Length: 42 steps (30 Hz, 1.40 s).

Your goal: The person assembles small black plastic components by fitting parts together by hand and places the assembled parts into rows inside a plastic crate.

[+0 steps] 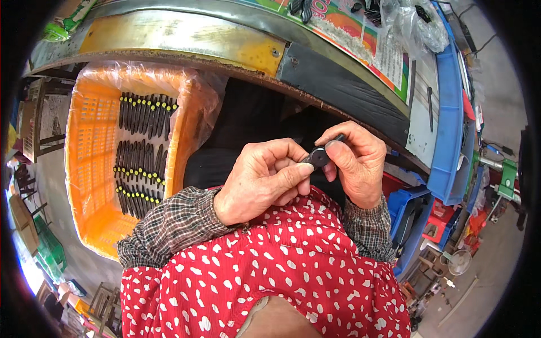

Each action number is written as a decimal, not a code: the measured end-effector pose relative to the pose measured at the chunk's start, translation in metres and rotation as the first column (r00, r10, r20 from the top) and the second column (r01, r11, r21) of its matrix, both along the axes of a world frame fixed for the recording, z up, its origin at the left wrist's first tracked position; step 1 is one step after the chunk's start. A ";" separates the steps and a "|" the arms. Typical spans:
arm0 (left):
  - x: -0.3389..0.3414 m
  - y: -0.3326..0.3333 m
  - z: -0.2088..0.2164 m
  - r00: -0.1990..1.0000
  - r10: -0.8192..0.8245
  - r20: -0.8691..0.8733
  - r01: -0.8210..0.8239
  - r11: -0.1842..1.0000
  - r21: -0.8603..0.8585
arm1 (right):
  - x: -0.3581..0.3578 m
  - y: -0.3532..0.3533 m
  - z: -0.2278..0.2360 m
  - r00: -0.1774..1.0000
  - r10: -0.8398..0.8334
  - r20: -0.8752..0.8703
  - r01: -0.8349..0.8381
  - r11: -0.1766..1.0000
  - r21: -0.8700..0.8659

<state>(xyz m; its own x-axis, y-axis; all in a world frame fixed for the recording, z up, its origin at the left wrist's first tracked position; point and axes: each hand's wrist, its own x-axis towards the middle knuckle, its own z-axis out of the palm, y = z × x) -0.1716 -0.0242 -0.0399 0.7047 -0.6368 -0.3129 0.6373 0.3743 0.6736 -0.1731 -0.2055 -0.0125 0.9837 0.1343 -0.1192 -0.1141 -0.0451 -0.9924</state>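
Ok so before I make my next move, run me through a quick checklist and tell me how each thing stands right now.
1. Left hand has a grip: ok, its fingers pinch the small black round-ended part.
2. Right hand has a grip: ok, thumb and fingers hold the other end.
3. Part's far end undamaged: cannot tell, the right fingers partly cover it.
4. Black sticks with yellow-green dots arranged: ok, three rows inside the orange basket.
5. Plaid left sleeve clear of the basket: cannot tell, it overlaps the near edge in this view.
6. No loose pieces on the table: not ok, a thin black strip lies there.
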 end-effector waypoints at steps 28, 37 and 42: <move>0.006 -0.010 -0.007 0.995 -0.029 -0.096 0.037 0.996 0.086 | -0.011 -0.004 -0.031 0.987 -0.111 -0.120 0.123 0.987 0.100; 0.016 -0.002 0.020 0.990 0.027 0.138 -0.047 0.987 0.150 | 0.004 -0.006 0.023 0.982 -0.085 0.171 0.121 0.970 -0.212; 0.024 0.001 0.019 0.967 0.071 0.244 -0.111 0.982 0.152 | 0.034 -0.030 0.046 0.916 -0.137 0.377 0.306 0.845 -0.438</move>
<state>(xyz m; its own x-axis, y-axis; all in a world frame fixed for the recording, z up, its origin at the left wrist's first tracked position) -0.1474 -0.0231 -0.0205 0.8238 -0.5207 -0.2242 0.4206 0.2961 0.8576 -0.1387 -0.2356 0.0333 0.9732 -0.0824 0.2147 0.1386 -0.5351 -0.8334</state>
